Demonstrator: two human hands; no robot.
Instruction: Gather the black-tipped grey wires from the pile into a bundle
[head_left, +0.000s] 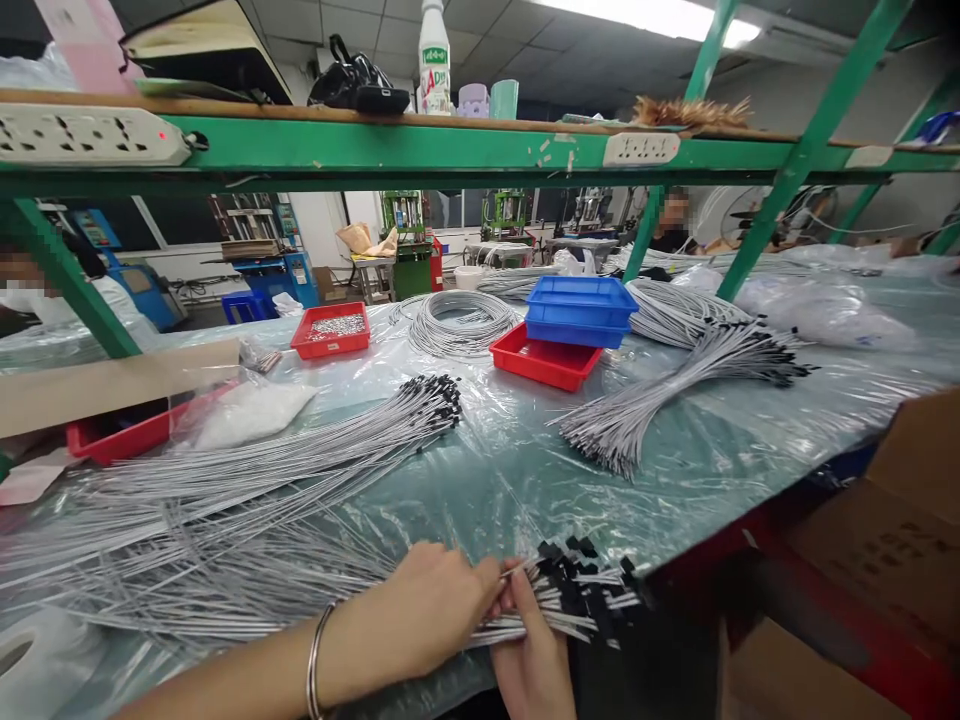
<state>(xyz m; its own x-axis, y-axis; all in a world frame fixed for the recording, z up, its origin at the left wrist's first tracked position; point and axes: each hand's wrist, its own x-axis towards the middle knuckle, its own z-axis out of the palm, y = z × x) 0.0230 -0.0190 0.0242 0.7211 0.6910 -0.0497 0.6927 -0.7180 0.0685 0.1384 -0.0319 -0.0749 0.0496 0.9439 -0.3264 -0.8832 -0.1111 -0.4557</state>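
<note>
Grey wires (285, 585) with black tips (574, 580) lie in a long, loose bunch along the near side of the table, running from the left to just past both hands. Closed over them near the tipped end is the left hand (431, 610), its fingers curled in and a metal bracelet (313, 655) around its wrist. Just beside it, the right hand (532, 640) comes up from below, thumb and fingers pinched narrow on the wires; how many strands each hand grips cannot be told. Behind this bunch, a second bunch (337, 435) points its black ends to the right, and a third bunch (667, 390) lies across the table farther right. Clear plastic (480, 470) covers the tabletop. Farther back sit a wire coil (450, 342), a red tray (334, 345) of small pale pieces, and stacked blue trays (577, 330) resting partly over another red tray (547, 370). To the left are a clear bag (259, 410) with white contents and, in the near corner, a white roll (60, 660). Cardboard boxes (892, 540) stand at the right. Above, a green shelf (420, 150) carries a white bottle (435, 65) and a black bag (360, 85). Beyond the table at the right, another person (673, 215) is partly visible.
</note>
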